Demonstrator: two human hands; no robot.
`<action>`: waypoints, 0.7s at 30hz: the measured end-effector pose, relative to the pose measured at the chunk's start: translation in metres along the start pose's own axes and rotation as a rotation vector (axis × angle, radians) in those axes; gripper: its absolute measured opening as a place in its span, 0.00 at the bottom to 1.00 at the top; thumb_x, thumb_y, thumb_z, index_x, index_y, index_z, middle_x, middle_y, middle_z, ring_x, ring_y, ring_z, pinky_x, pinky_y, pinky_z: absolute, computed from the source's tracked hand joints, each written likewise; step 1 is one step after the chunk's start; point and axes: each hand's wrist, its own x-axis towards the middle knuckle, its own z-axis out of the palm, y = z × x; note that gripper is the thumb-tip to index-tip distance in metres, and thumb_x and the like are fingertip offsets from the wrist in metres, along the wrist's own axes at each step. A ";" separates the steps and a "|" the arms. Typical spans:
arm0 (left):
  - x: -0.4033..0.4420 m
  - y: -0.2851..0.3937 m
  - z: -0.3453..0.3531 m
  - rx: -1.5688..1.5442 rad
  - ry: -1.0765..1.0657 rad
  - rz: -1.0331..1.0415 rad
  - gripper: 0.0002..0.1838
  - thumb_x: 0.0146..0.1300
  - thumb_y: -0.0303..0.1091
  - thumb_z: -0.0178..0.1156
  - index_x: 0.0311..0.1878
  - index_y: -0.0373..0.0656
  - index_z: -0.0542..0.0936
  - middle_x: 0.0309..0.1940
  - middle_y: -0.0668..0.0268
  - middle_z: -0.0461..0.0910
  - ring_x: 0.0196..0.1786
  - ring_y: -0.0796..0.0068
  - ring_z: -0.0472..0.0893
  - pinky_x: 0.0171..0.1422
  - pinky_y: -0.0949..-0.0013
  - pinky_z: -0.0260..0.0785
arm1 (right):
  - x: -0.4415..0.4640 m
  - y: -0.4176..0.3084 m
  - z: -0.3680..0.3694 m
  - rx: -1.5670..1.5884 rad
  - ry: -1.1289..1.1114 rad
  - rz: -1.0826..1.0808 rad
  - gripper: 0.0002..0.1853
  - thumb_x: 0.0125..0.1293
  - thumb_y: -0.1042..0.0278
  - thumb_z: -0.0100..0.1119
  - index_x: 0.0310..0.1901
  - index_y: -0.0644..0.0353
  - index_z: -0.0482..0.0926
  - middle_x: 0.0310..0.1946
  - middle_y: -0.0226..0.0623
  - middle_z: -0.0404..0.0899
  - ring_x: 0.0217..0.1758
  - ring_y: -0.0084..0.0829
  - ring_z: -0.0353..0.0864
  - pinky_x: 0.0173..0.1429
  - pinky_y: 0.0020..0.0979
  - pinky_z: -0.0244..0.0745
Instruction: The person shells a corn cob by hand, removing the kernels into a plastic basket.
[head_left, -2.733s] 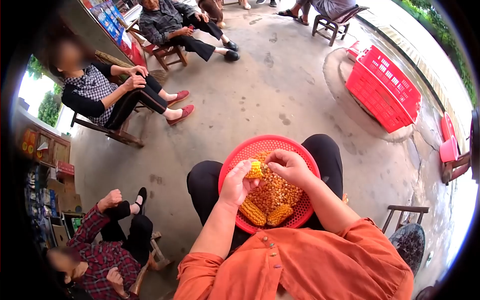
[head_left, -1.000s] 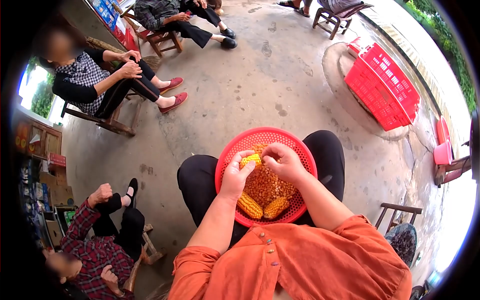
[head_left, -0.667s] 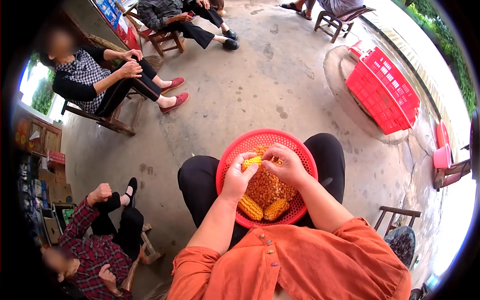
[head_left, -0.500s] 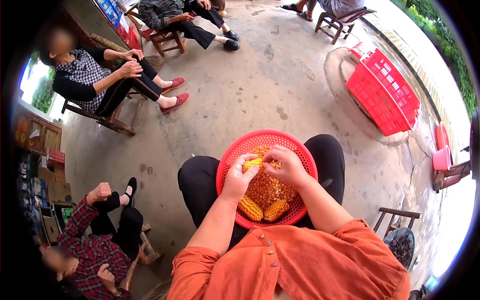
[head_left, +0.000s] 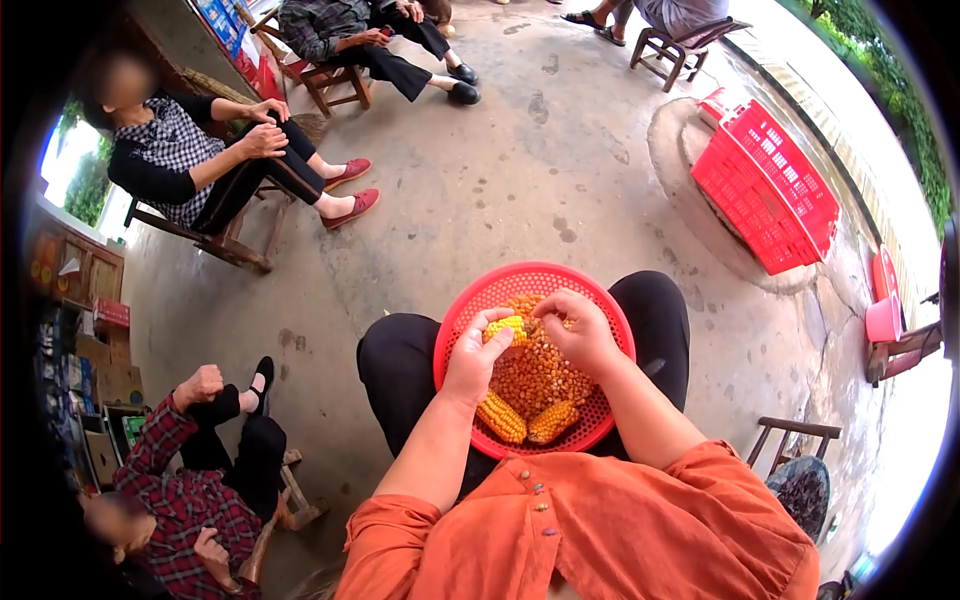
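A left hand [head_left: 474, 357] grips a corncob [head_left: 507, 328] over a basket [head_left: 478, 293] of kernels [head_left: 540, 378]; beside it, the right hand [head_left: 580, 332] curls, its hold unclear.

Left hand [head_left: 470, 358]: fingers curled in a grip, thumb directed toward the right hand [head_left: 583, 333]; left forearm [head_left: 428, 445] trailing behind the wrist. The right hand lies just beside, back uppermost, fingers bent leftward; right forearm [head_left: 655, 405] slanting outward behind.
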 end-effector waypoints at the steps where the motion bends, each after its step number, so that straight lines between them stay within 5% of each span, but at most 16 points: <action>1: 0.000 0.000 0.000 -0.002 0.002 0.002 0.13 0.70 0.23 0.55 0.57 0.40 0.74 0.48 0.67 0.79 0.51 0.80 0.78 0.58 0.75 0.71 | 0.000 0.001 0.001 0.093 0.021 0.079 0.04 0.62 0.77 0.60 0.38 0.63 0.80 0.32 0.34 0.81 0.37 0.29 0.81 0.43 0.29 0.75; 4: -0.001 0.000 0.001 0.063 0.004 0.046 0.13 0.70 0.24 0.55 0.57 0.40 0.74 0.48 0.68 0.78 0.50 0.81 0.77 0.58 0.76 0.70 | -0.001 0.001 0.000 0.375 -0.087 0.355 0.05 0.66 0.70 0.63 0.39 0.63 0.80 0.32 0.27 0.79 0.37 0.19 0.77 0.43 0.25 0.74; 12: 0.001 -0.007 -0.003 0.375 -0.032 0.202 0.14 0.68 0.25 0.57 0.56 0.40 0.75 0.48 0.70 0.75 0.52 0.83 0.73 0.60 0.76 0.66 | -0.005 -0.003 0.004 0.307 -0.166 0.383 0.10 0.64 0.65 0.68 0.40 0.61 0.79 0.31 0.26 0.78 0.35 0.16 0.75 0.40 0.24 0.74; 21: -0.004 -0.001 0.003 0.286 -0.028 0.128 0.13 0.67 0.24 0.59 0.54 0.40 0.75 0.47 0.69 0.75 0.49 0.83 0.73 0.55 0.77 0.68 | -0.007 -0.004 0.003 0.305 -0.167 0.331 0.08 0.66 0.67 0.65 0.41 0.61 0.79 0.32 0.26 0.78 0.37 0.18 0.76 0.43 0.24 0.74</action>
